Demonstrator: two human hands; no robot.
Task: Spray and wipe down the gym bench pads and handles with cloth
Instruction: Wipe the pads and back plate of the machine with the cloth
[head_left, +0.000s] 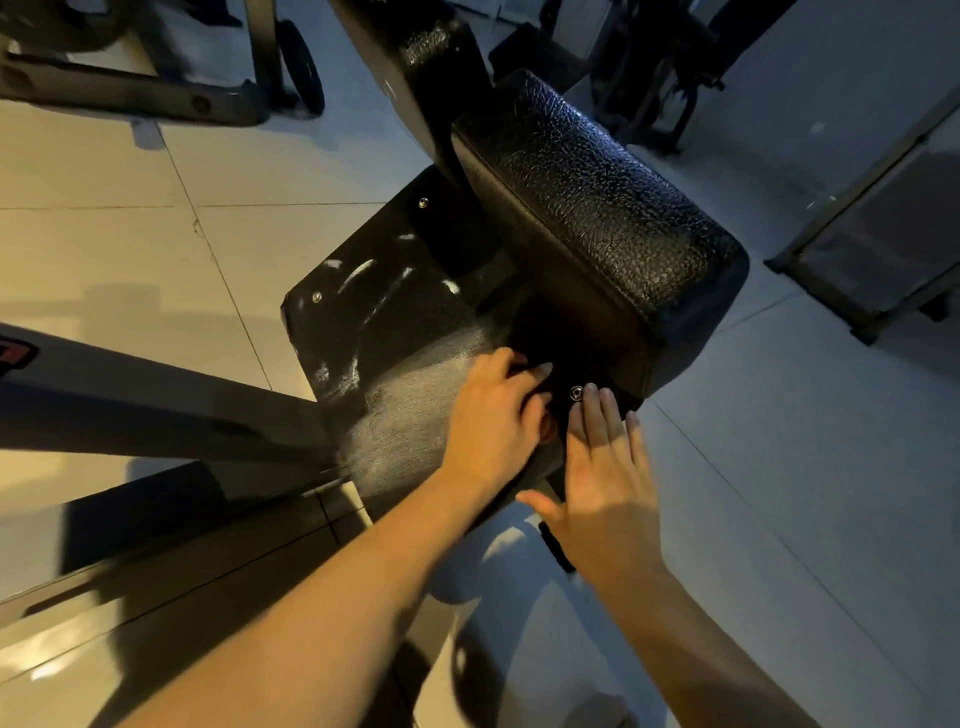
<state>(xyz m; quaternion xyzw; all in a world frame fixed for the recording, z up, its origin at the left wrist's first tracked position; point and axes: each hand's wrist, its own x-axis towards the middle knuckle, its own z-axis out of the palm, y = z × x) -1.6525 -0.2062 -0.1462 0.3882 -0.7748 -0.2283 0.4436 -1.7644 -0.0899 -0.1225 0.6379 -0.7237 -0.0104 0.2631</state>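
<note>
Fingers (540, 370) of the left hand (493, 415) curl down on a dark wad, most likely the cloth (522, 367), though black against black leaves its outline unclear. It is pressed onto the black base plate (384, 317) just below the near end of the seat pad (597, 208), which suits rubbing under pressure. The right hand (608, 493) lies flat beside it with straight, released fingers (597, 415) holding nothing. Their tips sit next to a bolt (575, 393) under the pad's near corner, probably to brace the body while the other hand works. A pale misty film (415, 405) covers the plate on the side of the cloth away from the pad, and white streaks (358, 273) mark the plate further along the pad's left flank. That suggests spray has landed there and wiping is only partly done. The seat pad overhangs the plate, so the cloth has to reach in beneath its edge. The back pad (431, 47) rises beyond the seat pad's far end. No spray bottle shows anywhere around the pad.
</note>
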